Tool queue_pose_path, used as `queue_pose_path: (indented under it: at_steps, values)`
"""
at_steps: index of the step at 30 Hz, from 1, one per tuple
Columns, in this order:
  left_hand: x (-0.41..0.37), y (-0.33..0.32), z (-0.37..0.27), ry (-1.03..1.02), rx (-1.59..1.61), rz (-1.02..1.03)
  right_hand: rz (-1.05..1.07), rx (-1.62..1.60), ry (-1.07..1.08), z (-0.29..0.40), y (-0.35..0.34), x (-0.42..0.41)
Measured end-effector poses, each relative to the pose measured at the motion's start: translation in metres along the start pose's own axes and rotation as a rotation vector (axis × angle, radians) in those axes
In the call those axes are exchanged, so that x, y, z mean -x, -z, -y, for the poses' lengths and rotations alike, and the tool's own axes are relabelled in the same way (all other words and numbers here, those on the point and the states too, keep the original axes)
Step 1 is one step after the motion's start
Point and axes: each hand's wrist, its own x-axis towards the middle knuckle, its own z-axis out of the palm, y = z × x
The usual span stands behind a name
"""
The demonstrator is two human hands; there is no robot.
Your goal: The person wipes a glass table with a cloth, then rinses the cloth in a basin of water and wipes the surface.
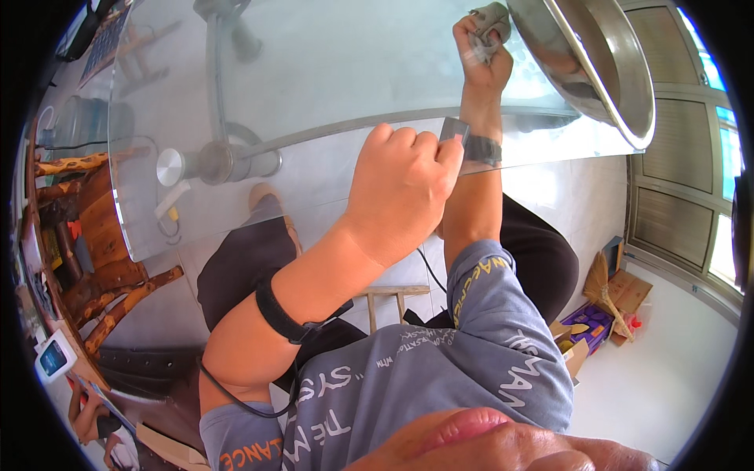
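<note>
A clear glass tabletop (330, 76) with a metal leg and round metal cap (171, 166) lies before me. My left hand (406, 171) is curled over its near edge, the thumb and bent forefinger against a small dark rectangular object (453, 128). Just to the right, my right hand (484, 62) is shut on a crumpled grey cloth (492, 25). The glass edge seems to cross over my right forearm, so this hand looks to be beneath the glass. Close beside the cloth stands a stainless steel basin (551, 76). Black straps circle my left forearm and right wrist.
A wooden chair (112, 247) with rough branch-like arms stands at the left. Between my legs is a small wooden frame (392, 291). A straw broom (607, 291) and a cardboard box (627, 288) lie by the panelled door (671, 135) at the right. A thin black cable hangs near my left arm.
</note>
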Motion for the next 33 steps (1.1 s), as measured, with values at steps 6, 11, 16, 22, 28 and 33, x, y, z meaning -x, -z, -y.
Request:
queue_pose_path:
  at_steps: [6,11,16,22,28,33]
  values:
    - [-0.004,0.000,0.004,0.021,0.028,-0.001,-0.116,0.117,0.021,-0.003,-0.002,0.014]
    - [-0.004,0.000,0.000,-0.015,-0.001,0.008,-0.007,-0.108,-0.073,0.017,0.008,-0.018]
    - [-0.005,0.001,0.002,0.031,0.051,-0.016,0.161,-0.025,0.067,0.004,0.020,0.054]
    - [-0.008,-0.005,-0.002,-0.020,-0.017,-0.023,-0.156,0.037,0.018,0.034,0.021,-0.010]
    - [-0.006,0.001,0.003,0.019,-0.059,0.048,-0.165,-0.038,0.239,-0.003,0.011,0.098]
    - [-0.006,-0.003,-0.002,-0.019,-0.095,0.053,-0.089,0.074,0.309,0.021,0.012,0.112]
